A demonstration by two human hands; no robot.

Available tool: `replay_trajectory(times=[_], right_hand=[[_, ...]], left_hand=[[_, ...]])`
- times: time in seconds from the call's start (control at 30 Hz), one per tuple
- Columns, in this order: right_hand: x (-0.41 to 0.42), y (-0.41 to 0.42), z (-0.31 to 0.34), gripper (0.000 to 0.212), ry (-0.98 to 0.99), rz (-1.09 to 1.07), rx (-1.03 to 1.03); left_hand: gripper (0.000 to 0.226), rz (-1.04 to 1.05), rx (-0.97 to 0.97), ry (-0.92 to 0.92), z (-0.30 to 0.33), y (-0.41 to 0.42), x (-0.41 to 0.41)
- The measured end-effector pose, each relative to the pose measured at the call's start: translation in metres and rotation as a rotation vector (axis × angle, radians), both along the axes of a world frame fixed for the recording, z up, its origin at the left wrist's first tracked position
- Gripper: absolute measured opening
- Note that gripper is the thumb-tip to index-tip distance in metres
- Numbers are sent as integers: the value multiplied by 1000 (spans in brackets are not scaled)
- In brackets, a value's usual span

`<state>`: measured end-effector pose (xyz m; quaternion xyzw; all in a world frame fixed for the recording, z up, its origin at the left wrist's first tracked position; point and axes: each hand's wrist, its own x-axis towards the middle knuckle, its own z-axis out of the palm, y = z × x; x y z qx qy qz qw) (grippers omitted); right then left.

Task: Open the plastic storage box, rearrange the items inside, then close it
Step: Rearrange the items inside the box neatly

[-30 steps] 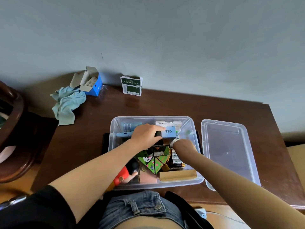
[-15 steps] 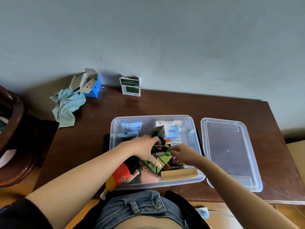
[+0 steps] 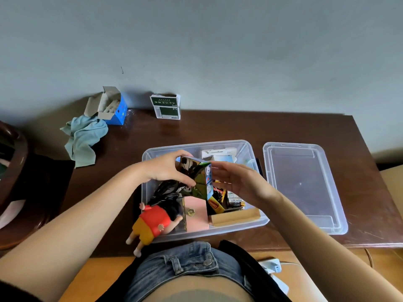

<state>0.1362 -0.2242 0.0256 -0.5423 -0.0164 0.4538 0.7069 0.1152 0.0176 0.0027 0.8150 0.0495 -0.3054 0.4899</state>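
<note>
We are seeing the clear plastic storage box (image 3: 150, 171) sitting open near the front edge of the dark wooden table (image 3: 229, 129), and above its middle we are watching a picture cube (image 3: 195, 178) being held up. The left hand (image 3: 165, 168) is gripping the cube's 9 o'clock side with curled fingers and thumb, while the right hand (image 3: 237, 180) is lying against its 3 o'clock side with fingers nearly straight. Below the cube, the box is holding a black cable (image 3: 165, 190), a pink pad (image 3: 196, 214), batteries (image 3: 234, 201) and a wooden block (image 3: 235, 216) along the 6 o'clock wall. A doll in a red shirt (image 3: 152, 223) is hanging out over the box's 7 o'clock corner and past the table edge. The lid (image 3: 305, 186) is lying upturned just beside the box at 3 o'clock. At 10 o'clock we are finding bare tabletop, then a blue cloth (image 3: 84, 138) and an open blue carton (image 3: 113, 105); a green-and-white carton (image 3: 166, 106) is standing at 12 o'clock against the grey wall (image 3: 218, 51)
</note>
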Motion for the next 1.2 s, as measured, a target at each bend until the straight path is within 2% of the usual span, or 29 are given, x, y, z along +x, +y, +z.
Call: replay_trajectory(times=[0.1,0.33,0.5,0.63,0.77,0.87,0.97,1.07,1.13,1.2], right_hand=[[4,8,5,34,-113,57,-41],[9,17,7,31,-214,123,-178],[17,1,-1,28,-292,200,-397],[25,-18,-12,30,-256,388,-583],[27,-24,-23,31,-245,484,-675],[23,-10,-33,31,-352,515,-766],[18,9,-47,37,-437,493,-882],[14,22,-58,31,-429,454,-920],[12,25,-61,35,-458,435,-939],[9,25,-62,39,-481,435,-923]], left_hand=[[60,91,-43,-60,7,11,1],[51,78,-60,-172,18,4,-7],[42,-63,-102,-282,20,-23,-25],[43,-162,-67,-337,12,-50,-41],[48,-265,-32,-233,10,-52,-46],[46,-308,-56,-155,14,-46,-47],[39,-239,-115,-90,18,-38,-45],[31,-76,-109,-123,15,-26,-42],[19,60,-42,-173,9,-15,-37],[18,121,124,-243,2,-4,-32]])
